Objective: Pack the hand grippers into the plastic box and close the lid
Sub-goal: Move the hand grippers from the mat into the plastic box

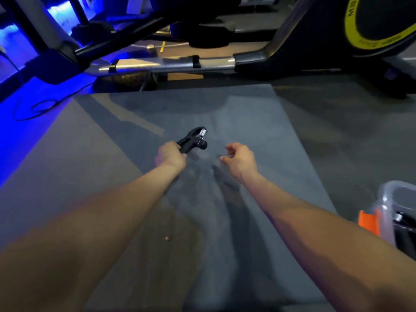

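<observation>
Arms are both stretched out ahead of us over the grey mat (258,122) on the floor. Our left hand (170,155) has its fingers (182,154) closed around the handles of a black hand gripper (193,139), so the spring end sticks up and away from us, just off the mat. Our right hand (240,159) is near it but apart, palm turned inward, fingers loosely curled and holding nothing. The plastic box (397,212) sits way off at the right edge, beside our right forearm, lid off as far as we can see, with an orange latch (369,221) on its near side and something dark with a spring inside, looks like another gripper. Exercise bike (315,48) frame stands past the mat.
</observation>
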Available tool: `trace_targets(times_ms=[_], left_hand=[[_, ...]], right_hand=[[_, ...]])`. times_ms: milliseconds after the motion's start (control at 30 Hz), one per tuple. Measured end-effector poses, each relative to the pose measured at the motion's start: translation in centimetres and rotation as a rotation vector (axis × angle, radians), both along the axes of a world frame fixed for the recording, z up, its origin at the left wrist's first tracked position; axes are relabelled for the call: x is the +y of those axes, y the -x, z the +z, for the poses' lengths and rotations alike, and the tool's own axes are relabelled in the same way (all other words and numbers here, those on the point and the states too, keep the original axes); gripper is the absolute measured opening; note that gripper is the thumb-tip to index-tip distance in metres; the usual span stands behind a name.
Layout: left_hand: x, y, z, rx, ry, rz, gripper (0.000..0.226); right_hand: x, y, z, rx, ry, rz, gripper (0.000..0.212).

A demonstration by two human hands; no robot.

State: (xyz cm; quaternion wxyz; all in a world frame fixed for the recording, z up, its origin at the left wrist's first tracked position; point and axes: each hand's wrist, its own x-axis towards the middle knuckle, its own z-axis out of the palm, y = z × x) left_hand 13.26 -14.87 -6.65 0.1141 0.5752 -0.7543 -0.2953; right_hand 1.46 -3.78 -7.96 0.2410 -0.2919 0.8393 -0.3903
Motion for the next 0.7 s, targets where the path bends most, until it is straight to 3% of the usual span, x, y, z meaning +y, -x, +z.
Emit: trace_targets(times_ms=[333,567,700], left_hand=[[14.5,10.6,5.0,0.455,-0.388,-0.259,0.029],[25.1,15.7,5.8,0.630,-0.607,-0.393,0.023],[30.4,18.1,5.4,0.668,-0.714,-0.448,0.033]], right_hand=[[14.5,7.6,7.1,0.000,0.083,-0.238,0.053],[24.7,11.1,8.4,-0.005,0.108,-0.403,0.055],[30.2,11.6,7.9,-0.034,0.177,-0.478,0.052]])
